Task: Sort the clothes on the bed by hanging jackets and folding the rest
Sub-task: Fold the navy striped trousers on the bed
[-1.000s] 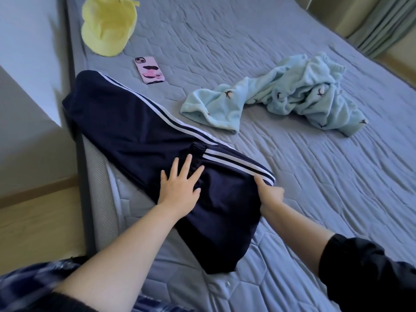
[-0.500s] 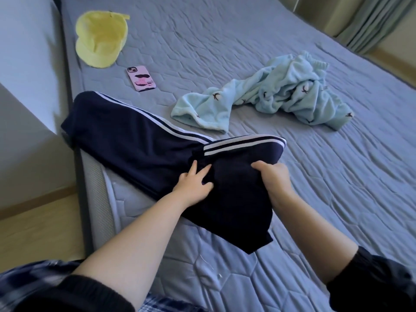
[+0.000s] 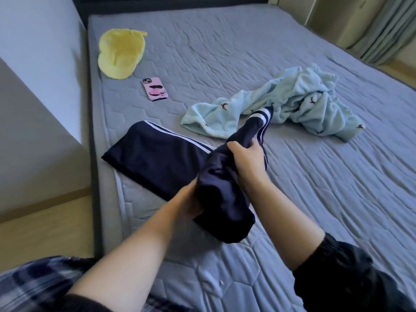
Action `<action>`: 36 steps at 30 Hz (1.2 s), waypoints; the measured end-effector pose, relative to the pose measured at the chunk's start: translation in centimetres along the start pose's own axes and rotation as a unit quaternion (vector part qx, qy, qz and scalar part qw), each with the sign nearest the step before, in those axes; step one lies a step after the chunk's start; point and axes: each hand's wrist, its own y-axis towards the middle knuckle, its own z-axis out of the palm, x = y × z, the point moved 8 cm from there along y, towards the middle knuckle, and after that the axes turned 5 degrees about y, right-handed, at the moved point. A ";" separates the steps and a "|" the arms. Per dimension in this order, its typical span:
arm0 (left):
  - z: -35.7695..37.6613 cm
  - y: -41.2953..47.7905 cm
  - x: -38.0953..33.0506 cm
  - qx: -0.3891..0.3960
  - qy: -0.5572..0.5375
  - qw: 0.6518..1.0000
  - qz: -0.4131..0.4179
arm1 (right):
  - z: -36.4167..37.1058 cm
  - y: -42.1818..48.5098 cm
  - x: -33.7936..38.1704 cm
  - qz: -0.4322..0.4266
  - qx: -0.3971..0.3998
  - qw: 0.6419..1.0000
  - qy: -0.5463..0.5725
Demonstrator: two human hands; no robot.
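Navy track pants (image 3: 157, 158) with white side stripes lie along the left edge of the grey bed (image 3: 315, 188). Their near end is lifted off the mattress and bunched. My right hand (image 3: 246, 162) grips the raised fabric from above, its fingers curled round it. My left hand (image 3: 188, 202) holds the bunched near end from below, partly hidden by the cloth. A crumpled light blue fleece garment (image 3: 286, 104) lies beyond the pants, to the right.
A yellow cap (image 3: 120, 54) sits near the far left corner of the bed, with a pink-cased phone (image 3: 155, 89) lying nearer. A wall and wooden floor (image 3: 45, 230) run along the left side. Curtains (image 3: 380, 28) hang at the far right.
My left hand left the flat pants and took the near end from below. My right hand lifted the near part off the mattress toward the far end.
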 end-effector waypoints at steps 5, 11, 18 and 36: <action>-4.8 0.8 -1.5 0.019 -0.255 0.966 -0.040 | 6.5 0.5 -5.9 0.078 0.112 0.990 -0.031; -9.2 2.7 -1.7 -0.098 -0.177 0.979 0.006 | 6.2 1.0 -9.7 0.061 0.163 0.958 -0.229; -11.8 3.2 -0.8 -0.213 -0.085 0.973 -0.003 | 7.8 7.4 -4.1 -0.127 0.049 0.920 -0.367; -11.5 -0.2 2.2 -0.026 -0.018 0.984 -0.176 | 6.3 12.8 -4.8 -0.024 0.244 0.797 -0.553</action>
